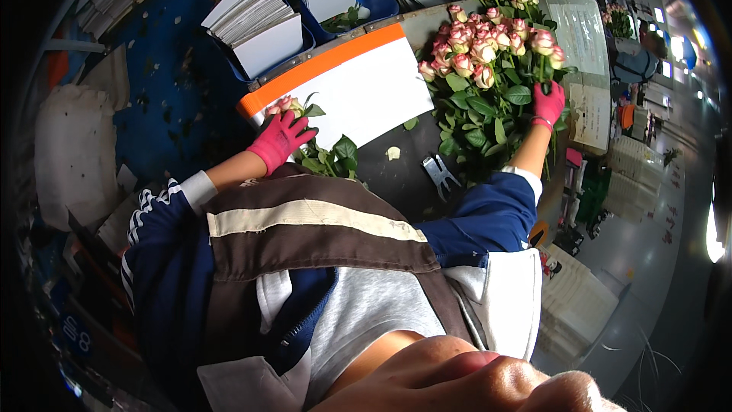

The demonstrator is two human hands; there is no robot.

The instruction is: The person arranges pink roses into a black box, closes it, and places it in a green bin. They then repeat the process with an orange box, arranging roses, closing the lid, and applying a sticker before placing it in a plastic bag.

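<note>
My left hand (283, 138), in a pink glove, lies over a few pink-and-cream roses (290, 105) at the left end of a white sheet (366, 91) with an orange edge strip. Its fingers are partly spread; whether they grip the roses cannot be told. Leafy stems (329, 159) show just below that hand. At the right, my right hand (548, 104), also gloved in pink, is closed around a rose stem under the blooms, beside a large heap of pink-and-cream roses (480, 51). A metal tool with prongs (439, 176) rests on the dark tabletop (394, 174) between the hands.
Blue bins (374, 3) holding white cards (269, 40) stand beyond the orange strip. A plastic-covered board (579, 40) lies right of the roses. A loose petal (393, 153) is on the tabletop. Farther right, another person (635, 60) is near more flowers, with stacked sheets (577, 297) lower down.
</note>
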